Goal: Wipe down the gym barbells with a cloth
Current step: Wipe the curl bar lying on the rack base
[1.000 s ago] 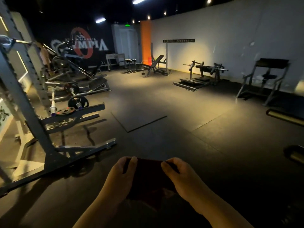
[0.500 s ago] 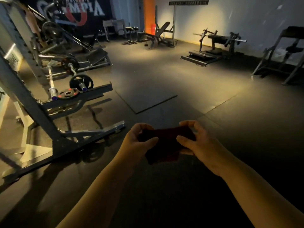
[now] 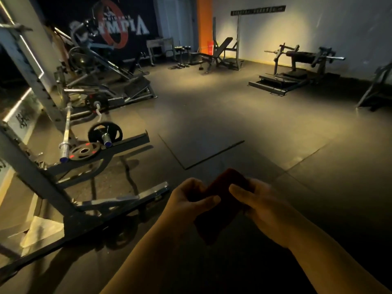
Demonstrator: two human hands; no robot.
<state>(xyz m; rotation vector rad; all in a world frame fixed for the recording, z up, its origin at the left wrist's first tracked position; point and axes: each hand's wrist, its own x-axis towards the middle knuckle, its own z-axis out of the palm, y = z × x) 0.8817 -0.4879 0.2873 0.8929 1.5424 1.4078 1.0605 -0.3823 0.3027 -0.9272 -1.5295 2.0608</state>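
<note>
Barbell [image 3: 66, 130] lies at the far left, with its shaft sloping down toward you. Its bare chrome sleeve reaches the near end of the dark rack arm [image 3: 131, 141]. A flat black weight plate [image 3: 85, 151] with red marks lies on that arm, just beside the sleeve. Just right of it, a second barbell sleeve [image 3: 106, 139] carries an upright black plate [image 3: 95, 132]. On the dark back wall, white lettering [image 3: 129, 28] over a red ring reads "MPIA"; the letters before that are hidden by equipment.

Your left hand [image 3: 188, 200] pinches the left side of the cloth [image 3: 224, 198] between the thumb and curled fingers. The cloth is dark red and folded into a thick pad. It is held in the air above the floor [image 3: 233, 115], well apart from both barbells, and its texture is too dark to read. Your right hand [image 3: 263, 206] grips the right side of the cloth, with the thumb laid across the top.
</note>
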